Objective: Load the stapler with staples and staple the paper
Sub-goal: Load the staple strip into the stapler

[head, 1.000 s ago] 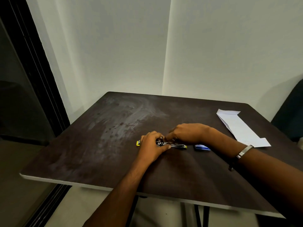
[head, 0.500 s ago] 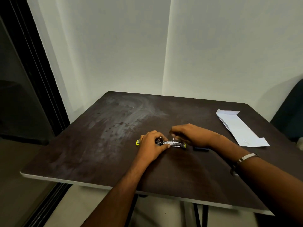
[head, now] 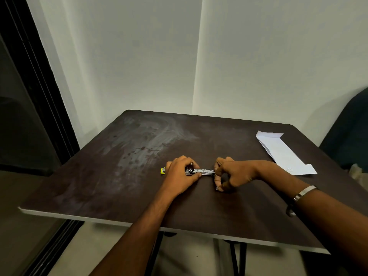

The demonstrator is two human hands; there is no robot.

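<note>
The small metal stapler with a yellow-green end is laid on the dark brown table, near the middle and somewhat toward the near edge. Its long axis is directed from left to right, almost parallel to that edge. The shiny open channel is seen between the two hands.

The left part of the stapler is gripped by the left hand, with the fingers curled over the body, so that only the yellow-green tip is seen beyond the knuckles. The right end is met by the right hand, whose fingers are curled and pressed together at the channel's end; whether a strip of staples is pinched there cannot be told. The coming move is judged to be a push along the long axis, from right toward left.

The white folded paper is lying well apart, to the right and farther back, close to the right edge. Much bare table is left behind the stapler.
</note>
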